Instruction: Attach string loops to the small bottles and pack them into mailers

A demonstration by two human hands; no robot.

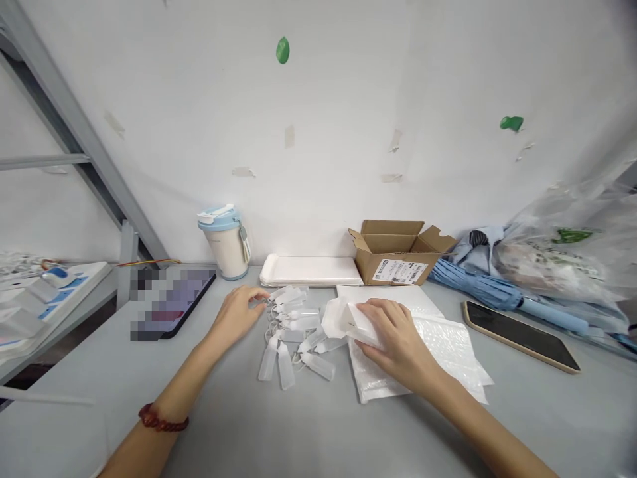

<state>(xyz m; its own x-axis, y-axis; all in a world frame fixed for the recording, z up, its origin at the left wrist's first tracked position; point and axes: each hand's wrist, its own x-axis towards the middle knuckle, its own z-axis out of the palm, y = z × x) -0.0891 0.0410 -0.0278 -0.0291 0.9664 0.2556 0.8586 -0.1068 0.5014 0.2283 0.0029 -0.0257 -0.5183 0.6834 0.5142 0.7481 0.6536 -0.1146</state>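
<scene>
My left hand (241, 310) is at the left edge of a pile of small translucent plastic squeeze bottles (303, 322). Its thumb and index finger are a little apart, at the caps, and nothing shows clearly between them. The bottles lie flat, several with white caps and thin looped straps. My right hand (395, 338) is closed around a small white bubble mailer (365, 324), with the mailer's mouth gaping toward the bottles. Under that hand lie several white bubble mailers (448, 345), spread on the grey table (239, 425).
An open cardboard box (403, 255) and a stack of white mailers (313, 269) stand against the wall. Left are a tumbler (226, 245), a dark-edged device (186, 302) and a power strip (70, 292). Right are a phone (520, 336), a blue umbrella (478, 285) and plastic bags (562, 245).
</scene>
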